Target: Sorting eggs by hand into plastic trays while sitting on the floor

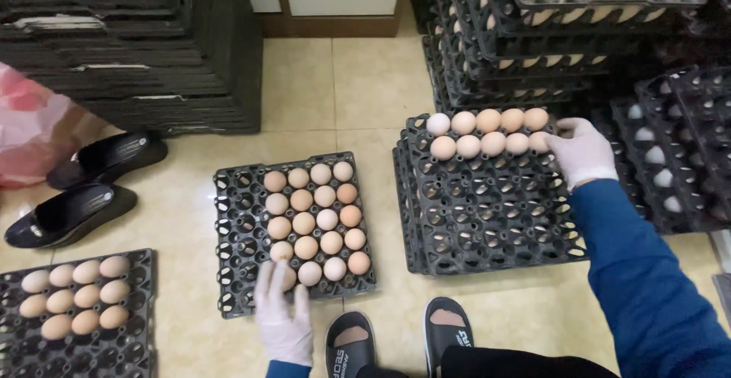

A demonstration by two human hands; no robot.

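The fingers (268,283) of the white-gloved left hand (283,318) lie nearly straight and close together, tips resting on a pale brown egg (283,273) at the near edge of the middle black plastic egg tray (237,233); whether they grip it I cannot tell. The other eggs fill the cells beyond and to the right of those fingers. The white-gloved right hand (582,153), on a blue sleeve (647,287), curls over the end egg (539,142) of two short rows at the far edge of a stack of black trays (487,218); the rows run leftward from its fingers. A third, partly filled tray (76,351) sits well left of the left hand on the tiled floor (335,89).
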